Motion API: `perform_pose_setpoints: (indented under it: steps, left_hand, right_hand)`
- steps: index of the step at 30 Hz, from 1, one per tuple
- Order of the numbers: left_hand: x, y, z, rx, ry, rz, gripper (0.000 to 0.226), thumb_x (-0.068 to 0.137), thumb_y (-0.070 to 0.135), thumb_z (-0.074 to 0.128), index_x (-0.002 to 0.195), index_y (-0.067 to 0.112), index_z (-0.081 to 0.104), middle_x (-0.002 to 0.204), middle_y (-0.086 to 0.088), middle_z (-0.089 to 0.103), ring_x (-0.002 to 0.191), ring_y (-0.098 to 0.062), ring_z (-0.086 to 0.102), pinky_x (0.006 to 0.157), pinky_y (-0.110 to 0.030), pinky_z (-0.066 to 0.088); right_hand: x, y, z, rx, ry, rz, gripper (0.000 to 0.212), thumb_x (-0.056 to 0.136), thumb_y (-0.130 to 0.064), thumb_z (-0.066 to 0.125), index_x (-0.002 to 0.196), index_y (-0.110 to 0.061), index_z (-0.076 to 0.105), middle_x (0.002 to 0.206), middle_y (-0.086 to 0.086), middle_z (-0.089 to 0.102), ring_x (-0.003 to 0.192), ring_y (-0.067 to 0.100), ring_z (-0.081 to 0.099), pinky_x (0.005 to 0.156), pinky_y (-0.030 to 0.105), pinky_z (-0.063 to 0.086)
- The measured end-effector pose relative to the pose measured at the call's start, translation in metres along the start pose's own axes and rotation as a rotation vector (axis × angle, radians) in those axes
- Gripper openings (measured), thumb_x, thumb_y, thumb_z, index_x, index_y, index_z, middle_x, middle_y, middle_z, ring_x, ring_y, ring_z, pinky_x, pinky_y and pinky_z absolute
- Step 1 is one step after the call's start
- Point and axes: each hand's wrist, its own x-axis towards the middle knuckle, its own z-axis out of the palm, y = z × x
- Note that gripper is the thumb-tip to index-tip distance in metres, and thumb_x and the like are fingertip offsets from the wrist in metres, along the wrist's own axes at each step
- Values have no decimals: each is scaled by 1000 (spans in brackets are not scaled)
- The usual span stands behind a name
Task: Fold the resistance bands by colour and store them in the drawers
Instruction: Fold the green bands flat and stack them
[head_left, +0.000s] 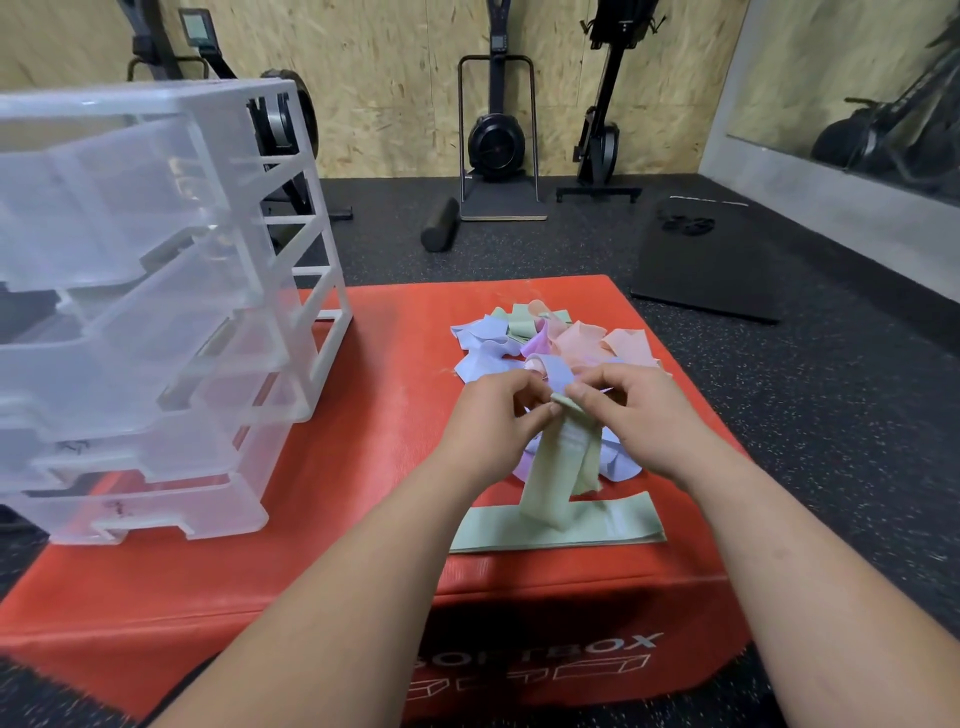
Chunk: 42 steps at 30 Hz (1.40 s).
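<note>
A pale green resistance band (558, 475) hangs from both my hands above the red soft box (374, 467). My left hand (493, 415) and my right hand (634, 410) pinch its top end between fingertips and thumbs. Under it a second green band (623, 525) lies flat near the box's front edge. Behind my hands sits a loose pile of bands (550, 338) in blue, purple, pink, peach and green. A clear plastic drawer unit (156, 312) stands on the box's left side with several drawers pulled partly out.
Black rubber flooring (831, 415) surrounds the box. A dark mat (717, 260) lies at the right rear, a foam roller (440, 224) behind the box, and exercise machines (496, 135) stand against the wooden wall.
</note>
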Motion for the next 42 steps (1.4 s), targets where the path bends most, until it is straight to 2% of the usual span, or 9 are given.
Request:
perform_pose_setpoints:
  steps: [4,7,11,17,21,27,34,37,42]
  left_hand:
    - [1,-3,-4,24,27,-4,7,94,30,78,97,24,76,83,11,74,76,-8,65,69,-23,48]
    - [-1,-2,-7,9,50,17,10,94,31,79,100,25,74,90,15,73,79,-5,65,69,-17,48]
    - [-4,7,-13,-80,99,76,30,94,27,79,120,25,65,116,18,68,101,3,61,82,-11,45]
    - [-2,11,-17,-90,-68,100,11,96,30,74,107,29,72,99,12,77,98,-12,72,91,-45,58]
    - [-5,-2,-27,47,-71,70,22,90,38,77,86,21,65,81,2,71,81,-21,67,79,-50,56]
    - [-21,-26,-50,244,-220,17,19,86,28,84,87,33,66,80,11,70,77,-17,67,76,-46,57]
    - [-43,-32,-70,268,-321,-65,13,90,18,80,86,25,70,74,12,65,60,0,54,61,-24,47]
    - [-51,-35,-77,180,-338,-127,15,90,8,77,101,18,73,88,-2,73,71,-8,63,71,-33,57]
    - [-61,-45,-84,104,-300,-254,25,90,1,75,111,13,71,89,-8,69,71,-16,67,78,-35,64]
  right_hand:
    - [-1,-1,0,-111,-50,-31,9,88,-34,82,94,-39,78,100,-20,76,89,1,72,86,25,56]
    - [2,-10,0,-242,73,-114,27,91,-24,80,89,-49,71,98,-17,71,93,-4,66,78,4,42]
    - [4,-33,0,-168,193,-244,17,93,-17,77,103,-31,80,95,-15,69,90,-1,63,77,7,43]
    - [3,-55,3,101,290,-282,14,96,-12,74,108,-18,80,104,-11,78,94,3,70,78,15,52]
    - [-3,-47,-6,168,428,-187,10,97,-18,73,104,-21,79,94,-11,77,81,3,68,74,18,54]
    - [-15,-2,-20,350,481,95,11,98,-21,72,108,-19,77,101,4,80,92,25,78,83,41,64]
    - [-28,29,-40,527,474,324,6,99,-14,71,100,-17,75,101,14,78,77,18,74,65,24,61]
    - [-31,49,-45,519,416,447,13,97,-10,73,109,-7,74,110,20,75,82,23,73,61,22,61]
    - [-44,58,-48,397,239,622,22,94,-2,74,115,3,70,92,22,71,68,22,68,61,28,64]
